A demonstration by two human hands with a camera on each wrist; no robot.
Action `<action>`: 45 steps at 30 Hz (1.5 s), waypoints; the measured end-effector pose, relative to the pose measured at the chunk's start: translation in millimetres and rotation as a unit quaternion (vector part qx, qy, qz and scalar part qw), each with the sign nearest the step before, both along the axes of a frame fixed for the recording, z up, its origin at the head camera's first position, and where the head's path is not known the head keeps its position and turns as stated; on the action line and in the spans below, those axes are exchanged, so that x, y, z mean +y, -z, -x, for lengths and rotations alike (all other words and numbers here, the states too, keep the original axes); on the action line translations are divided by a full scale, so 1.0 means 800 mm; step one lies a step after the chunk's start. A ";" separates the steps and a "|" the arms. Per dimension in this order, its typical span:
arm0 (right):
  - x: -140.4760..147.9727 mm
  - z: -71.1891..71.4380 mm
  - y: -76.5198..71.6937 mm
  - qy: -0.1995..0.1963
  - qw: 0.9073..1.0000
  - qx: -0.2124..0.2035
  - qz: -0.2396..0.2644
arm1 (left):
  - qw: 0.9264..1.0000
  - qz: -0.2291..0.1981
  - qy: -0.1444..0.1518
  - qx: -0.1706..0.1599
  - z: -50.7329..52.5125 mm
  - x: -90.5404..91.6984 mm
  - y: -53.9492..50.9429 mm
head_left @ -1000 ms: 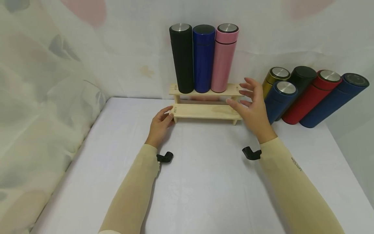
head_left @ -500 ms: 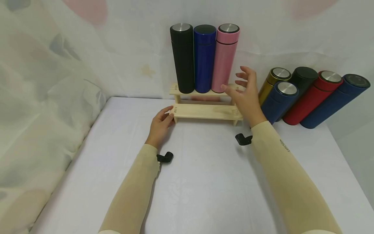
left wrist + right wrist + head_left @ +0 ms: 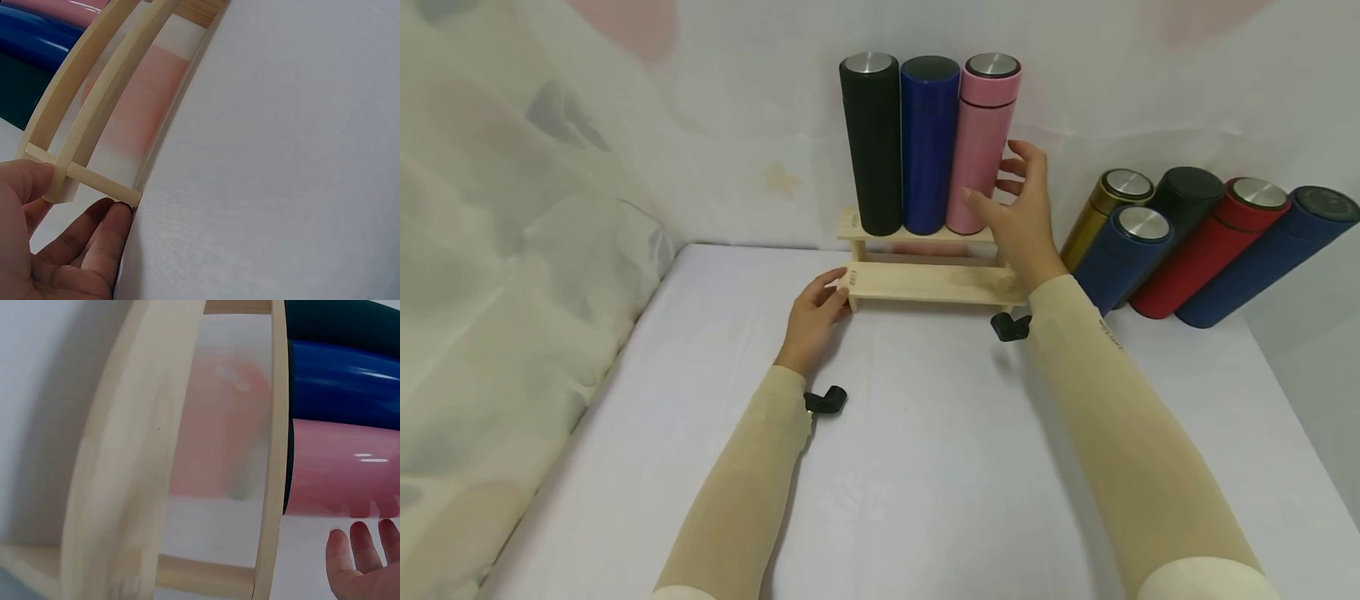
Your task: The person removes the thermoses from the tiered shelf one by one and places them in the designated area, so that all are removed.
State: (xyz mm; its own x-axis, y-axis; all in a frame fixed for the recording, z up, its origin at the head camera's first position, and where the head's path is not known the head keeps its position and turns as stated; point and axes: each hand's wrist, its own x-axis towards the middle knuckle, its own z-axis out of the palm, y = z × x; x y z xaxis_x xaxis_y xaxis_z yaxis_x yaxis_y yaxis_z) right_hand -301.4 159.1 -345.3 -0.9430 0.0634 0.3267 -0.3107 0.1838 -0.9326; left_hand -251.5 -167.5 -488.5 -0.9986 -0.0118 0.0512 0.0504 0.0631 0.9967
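Note:
A two-tier wooden rack point(image 3: 932, 284) stands at the back of the white table. On its upper tier a black thermos point(image 3: 877, 150), a blue thermos point(image 3: 930, 146) and a pink thermos point(image 3: 981, 146) stand side by side. My left hand point(image 3: 811, 323) holds the rack's left end, thumb against the lower shelf and fingertips at the leg in the left wrist view. Beside the pink thermos is my right hand point(image 3: 1026, 221), its fingers spread and gently curved. In the right wrist view its fingertips point(image 3: 361, 540) lie just off the thermos's side.
Right of the rack stand several more thermoses: gold point(image 3: 1105, 198), short blue point(image 3: 1123, 258), black point(image 3: 1183, 196), red point(image 3: 1213, 246) and tall blue point(image 3: 1262, 254). A patterned cloth point(image 3: 512, 250) hangs along the left and back of the table point(image 3: 910, 467).
My right hand has moved forward and left, from the rack's right end to beside the pink thermos. The left hand stays on the rack's left end.

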 end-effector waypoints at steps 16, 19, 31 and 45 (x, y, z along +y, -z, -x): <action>-0.011 0.022 -0.020 0.013 0.999 -0.030 0.020 | 1.000 0.010 -0.003 0.003 0.003 0.002 -0.011; -0.011 0.021 -0.021 0.016 0.999 -0.038 0.015 | 1.000 0.010 -0.002 0.004 0.003 0.003 -0.011; -0.009 0.014 -0.020 0.022 0.999 -0.040 0.011 | 1.000 -0.001 0.003 -0.004 0.004 0.005 -0.007; -0.003 -0.002 -0.012 0.033 0.999 -0.030 -0.021 | 1.000 0.001 -0.002 -0.003 -0.001 0.001 -0.001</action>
